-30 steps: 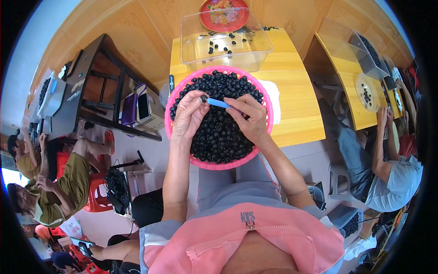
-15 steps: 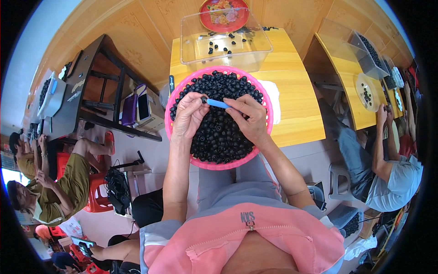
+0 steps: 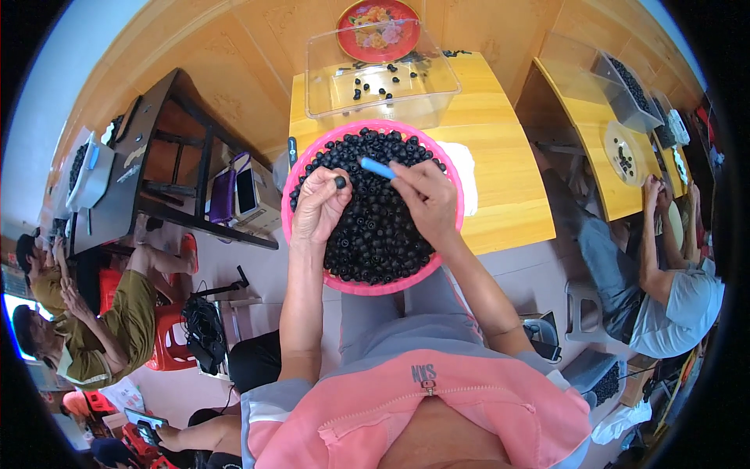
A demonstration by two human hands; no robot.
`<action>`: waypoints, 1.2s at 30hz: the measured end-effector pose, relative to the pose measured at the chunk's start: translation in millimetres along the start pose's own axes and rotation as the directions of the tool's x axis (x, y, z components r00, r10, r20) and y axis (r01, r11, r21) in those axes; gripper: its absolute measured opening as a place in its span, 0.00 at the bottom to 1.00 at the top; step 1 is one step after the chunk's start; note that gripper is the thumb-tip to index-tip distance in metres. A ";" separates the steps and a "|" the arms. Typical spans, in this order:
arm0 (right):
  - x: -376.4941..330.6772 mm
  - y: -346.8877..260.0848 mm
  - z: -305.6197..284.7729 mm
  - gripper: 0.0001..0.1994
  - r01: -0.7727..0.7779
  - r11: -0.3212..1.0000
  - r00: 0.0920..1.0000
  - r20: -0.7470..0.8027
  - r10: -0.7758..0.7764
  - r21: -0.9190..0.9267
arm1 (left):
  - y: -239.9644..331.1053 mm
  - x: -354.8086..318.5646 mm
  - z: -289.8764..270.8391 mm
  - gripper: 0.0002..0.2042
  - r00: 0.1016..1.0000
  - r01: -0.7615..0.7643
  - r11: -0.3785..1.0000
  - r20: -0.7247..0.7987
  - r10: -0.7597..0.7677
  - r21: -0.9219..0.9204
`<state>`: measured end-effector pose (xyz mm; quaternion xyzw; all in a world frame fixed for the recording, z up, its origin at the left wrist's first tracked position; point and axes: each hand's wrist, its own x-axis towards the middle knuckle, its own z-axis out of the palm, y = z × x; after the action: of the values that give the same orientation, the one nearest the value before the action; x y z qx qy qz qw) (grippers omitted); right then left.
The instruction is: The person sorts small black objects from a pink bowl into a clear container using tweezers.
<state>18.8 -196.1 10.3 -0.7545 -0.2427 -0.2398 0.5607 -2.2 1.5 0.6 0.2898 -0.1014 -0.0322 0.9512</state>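
A big round pink bowl [image 3: 301, 168] sits at the near edge of a yellow wooden table [image 3: 508, 180], right in front of the person. The bowl is full of little black balls [image 3: 375, 234]. They are round, dark and a bit shiny, and they are piled up almost to the rim.

The left hand [image 3: 319, 207] rests over the left side of the pile. Its fingers are pinched together on one small black ball [image 3: 341, 182], which sits at the fingertips. The right hand [image 3: 428, 199] is over the right side of the pile. Its fingers are closed around a thin blue stick [image 3: 378, 167]. The stick points toward the left hand, and its tip is near the pinched ball. I cannot tell if the two touch.

Behind the bowl stands a clear plastic box [image 3: 383, 78] with just a few black balls spread on its bottom. A red round plate [image 3: 379, 30] with a flower picture is behind the box. A white cloth [image 3: 473, 176] peeks out beside the bowl on the right.
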 end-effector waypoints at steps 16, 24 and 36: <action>0.8 -3.4 1.2 0.13 0.063 0.994 0.992 0.101 -0.072 0.091 | 0.8 3.0 -1.3 0.05 0.999 0.010 1.000 -0.046 -0.011 -0.016; -1.6 -8.0 -0.7 0.14 0.089 0.994 0.989 0.110 -0.096 0.068 | -0.6 -0.9 -1.3 0.05 0.997 0.014 0.999 -0.080 -0.011 0.034; 1.6 -8.9 2.1 0.15 0.127 0.991 0.987 0.095 -0.130 0.032 | 0.1 0.4 -0.7 0.05 0.996 0.032 0.999 -0.088 -0.034 -0.025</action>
<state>14.6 -191.7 17.3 -0.7406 -0.3209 -0.2354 0.5414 -1.7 1.9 0.2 0.2813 -0.0538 -0.0362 0.9574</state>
